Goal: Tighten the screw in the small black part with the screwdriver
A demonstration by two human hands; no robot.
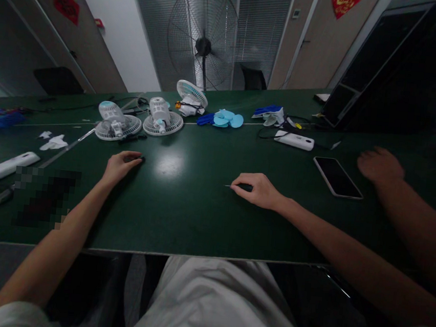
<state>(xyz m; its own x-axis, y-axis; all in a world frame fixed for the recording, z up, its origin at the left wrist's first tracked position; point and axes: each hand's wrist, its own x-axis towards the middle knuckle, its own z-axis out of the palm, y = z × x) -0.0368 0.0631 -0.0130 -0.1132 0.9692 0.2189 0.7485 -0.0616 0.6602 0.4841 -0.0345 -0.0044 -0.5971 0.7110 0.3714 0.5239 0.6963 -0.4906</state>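
My left hand [120, 166] rests on the green table [182, 214], its thumb and fingers pinched together. At its fingertips shows a small dark piece [142, 159], too small to name. Farther right, my right hand [257, 189] is closed in a pinch low over the tabletop. From its fingertips a thin, pin-like piece [227, 186] sticks out to the left; the rest of it is hidden by the fingers. Beyond my left hand lie two small white fans [118, 125] [162, 123], face down. Light-blue fan blades [228, 118] lie farther back, between the hands.
Another person's hand [382, 164] rests at the right, beside a phone [338, 177]. A white power strip [294, 140] and blue-white gloves [271, 114] lie behind. At the left are another white bar [7, 167] and white scraps [55, 142]. A large standing fan [203, 46] stands beyond the table.
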